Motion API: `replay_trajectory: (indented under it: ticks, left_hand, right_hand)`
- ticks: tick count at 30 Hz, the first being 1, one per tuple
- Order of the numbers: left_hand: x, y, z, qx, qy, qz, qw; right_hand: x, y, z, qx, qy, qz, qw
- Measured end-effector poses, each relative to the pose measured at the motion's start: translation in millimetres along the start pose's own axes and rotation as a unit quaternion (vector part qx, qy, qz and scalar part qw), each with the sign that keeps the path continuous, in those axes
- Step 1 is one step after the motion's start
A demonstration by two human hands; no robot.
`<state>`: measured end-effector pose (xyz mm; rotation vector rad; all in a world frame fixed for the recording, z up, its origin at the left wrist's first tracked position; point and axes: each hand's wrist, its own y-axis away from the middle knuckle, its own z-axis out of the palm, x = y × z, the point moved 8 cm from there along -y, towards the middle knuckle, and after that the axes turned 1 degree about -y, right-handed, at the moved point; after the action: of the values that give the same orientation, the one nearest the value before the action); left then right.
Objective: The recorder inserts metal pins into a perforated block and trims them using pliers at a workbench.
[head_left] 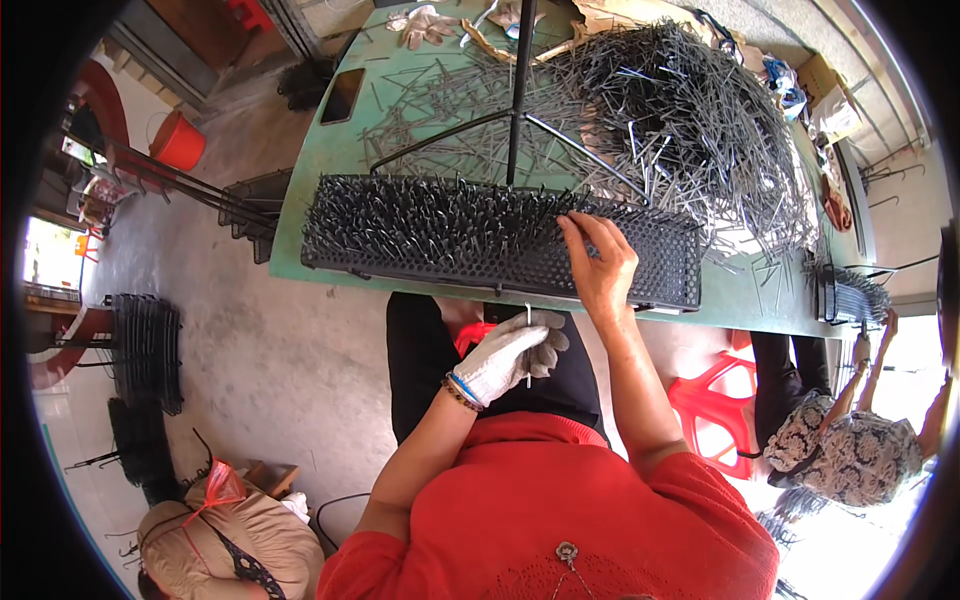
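A long black perforated rack (660,270) lies along the near edge of the green table. Dark metal pins (420,220) stand densely in its left and middle holes. My right hand (603,265), bare, reaches over the rack with thumb and fingertips pinched at the edge of the standing pins. Whatever is between those fingertips is too small to make out. Below the rack, in front of my lap, my left hand (515,355) wears a white and grey glove. It is closed around a thin, light metal rod (529,312) that sticks out above and below the fingers.
A large heap of loose metal pins (690,110) covers the table's far right, with more scattered leftward. A black frame bar (518,90) rises behind the rack. A phone (343,97) and gloves (422,24) lie on the table (290,235). Other people sit at lower left and right.
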<state>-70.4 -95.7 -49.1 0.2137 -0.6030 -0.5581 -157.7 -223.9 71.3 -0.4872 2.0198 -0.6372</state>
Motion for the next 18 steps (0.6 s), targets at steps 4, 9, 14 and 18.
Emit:
replay_trajectory:
  ticks: [4, 9, 14, 18]
  left_hand:
    - [0.0, 0.5, -0.4, 0.007, 0.006, 0.001, 1.0]
    - [0.3, 1.8, 0.8, 0.017, -0.002, -0.003, 1.0]
    - [0.2, 1.0, 0.1, 0.015, 0.0, -0.004, 1.0]
    - [0.6, 0.3, -1.0, 0.012, -0.002, -0.004, 1.0]
  right_hand:
    - [2.0, -4.5, 2.6, -0.034, -0.004, -0.005, 0.999]
    - [-0.1, -10.2, 6.1, -0.075, 0.009, -0.023, 0.997]
    - [-3.7, -6.8, 8.3, -0.086, 0.007, -0.048, 0.995]
    - [0.1, -6.8, 7.5, -0.081, -0.003, -0.012, 0.997]
